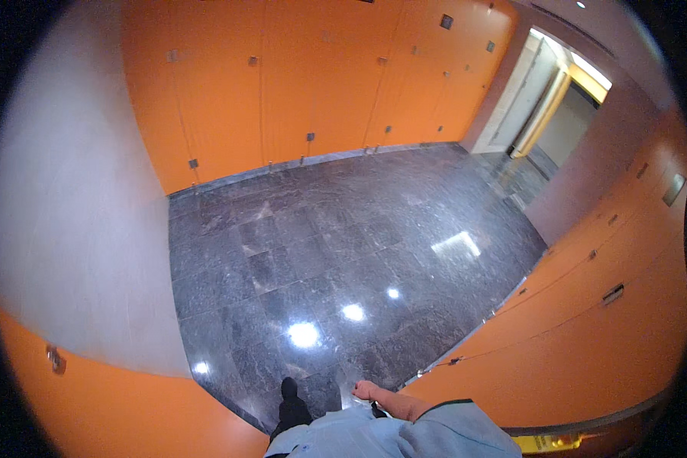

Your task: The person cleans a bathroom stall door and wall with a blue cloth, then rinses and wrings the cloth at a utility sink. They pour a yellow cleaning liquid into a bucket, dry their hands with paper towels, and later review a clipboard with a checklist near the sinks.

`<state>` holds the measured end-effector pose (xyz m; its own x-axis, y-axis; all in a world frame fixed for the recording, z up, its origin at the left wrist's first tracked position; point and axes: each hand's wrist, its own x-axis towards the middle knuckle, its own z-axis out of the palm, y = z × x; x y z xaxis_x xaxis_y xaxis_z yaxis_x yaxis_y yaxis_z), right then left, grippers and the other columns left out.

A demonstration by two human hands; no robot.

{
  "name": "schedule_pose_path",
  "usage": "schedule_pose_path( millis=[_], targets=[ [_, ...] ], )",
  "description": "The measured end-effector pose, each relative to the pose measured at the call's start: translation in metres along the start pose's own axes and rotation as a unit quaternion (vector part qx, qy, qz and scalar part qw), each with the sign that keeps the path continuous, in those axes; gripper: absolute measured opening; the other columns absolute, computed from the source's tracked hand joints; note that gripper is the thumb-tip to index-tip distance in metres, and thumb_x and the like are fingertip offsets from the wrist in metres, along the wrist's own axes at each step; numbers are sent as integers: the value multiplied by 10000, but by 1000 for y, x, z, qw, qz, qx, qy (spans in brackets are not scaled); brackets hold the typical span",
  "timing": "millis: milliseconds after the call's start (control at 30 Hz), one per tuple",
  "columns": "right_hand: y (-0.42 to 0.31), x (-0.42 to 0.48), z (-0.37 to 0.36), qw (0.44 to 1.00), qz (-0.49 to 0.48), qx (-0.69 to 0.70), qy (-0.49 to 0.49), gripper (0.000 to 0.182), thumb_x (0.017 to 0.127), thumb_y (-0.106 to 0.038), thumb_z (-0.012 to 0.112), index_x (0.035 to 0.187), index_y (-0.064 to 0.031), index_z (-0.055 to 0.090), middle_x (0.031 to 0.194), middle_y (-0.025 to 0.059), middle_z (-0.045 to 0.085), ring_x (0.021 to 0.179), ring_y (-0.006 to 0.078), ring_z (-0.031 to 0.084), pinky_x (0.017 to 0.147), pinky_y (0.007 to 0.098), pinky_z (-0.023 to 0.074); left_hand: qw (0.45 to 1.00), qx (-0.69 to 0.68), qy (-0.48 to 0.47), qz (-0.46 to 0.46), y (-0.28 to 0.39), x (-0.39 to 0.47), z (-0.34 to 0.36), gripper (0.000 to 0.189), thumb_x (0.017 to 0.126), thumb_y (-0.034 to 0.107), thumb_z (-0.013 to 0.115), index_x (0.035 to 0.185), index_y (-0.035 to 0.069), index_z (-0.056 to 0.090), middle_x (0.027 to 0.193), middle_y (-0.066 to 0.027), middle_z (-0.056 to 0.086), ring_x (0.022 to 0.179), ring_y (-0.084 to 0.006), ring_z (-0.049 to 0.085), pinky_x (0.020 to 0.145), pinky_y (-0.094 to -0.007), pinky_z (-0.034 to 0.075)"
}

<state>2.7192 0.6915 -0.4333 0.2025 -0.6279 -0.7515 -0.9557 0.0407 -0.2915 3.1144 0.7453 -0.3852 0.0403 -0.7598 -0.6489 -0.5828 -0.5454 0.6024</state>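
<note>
My right hand (366, 390) hangs low in front of my body at the bottom of the picture, with its fingers curled. Whether it holds anything is too small to tell. My light blue shirt (366, 438) fills the bottom edge, with its short sleeve round my right upper arm. A dark shoe (289, 388) shows on the dark stone-tile floor (320, 252), left of the hand. My left hand is out of view.
Orange partition panels (315, 86) with metal fittings line the far side; more orange panels (578, 320) stand at right. A pale grey wall (80, 200) is at left. An open doorway (509, 97) lies at the upper right. A yellow object (549, 443) shows at the lower right.
</note>
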Motion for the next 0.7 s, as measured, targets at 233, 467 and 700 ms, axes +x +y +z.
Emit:
schedule_pose_path(
  millis=[233,467,700],
  targets=[
    [-15,39,-81,998,-4,52,45,357,808,-322,542,951,-22,673,1025,210,641,973,374,604,833,450,487,987,104,-58,109,133,145,-72,285,822,302,566,882,43,669,808,-151,668,782,-320,647,706,-419,501],
    [-23,51,-171,942,12,261,209,358,833,-311,579,1065,-41,618,1017,201,642,978,364,602,834,437,479,951,194,-108,215,316,272,-69,288,813,299,576,892,39,673,811,-148,672,782,-316,650,708,-413,505],
    [148,72,-180,912,219,304,166,389,720,-331,554,922,-26,686,966,210,657,915,374,632,762,450,507,921,236,-164,263,478,365,15,292,805,296,586,901,36,677,815,-145,675,781,-311,653,711,-407,508]
  ],
)
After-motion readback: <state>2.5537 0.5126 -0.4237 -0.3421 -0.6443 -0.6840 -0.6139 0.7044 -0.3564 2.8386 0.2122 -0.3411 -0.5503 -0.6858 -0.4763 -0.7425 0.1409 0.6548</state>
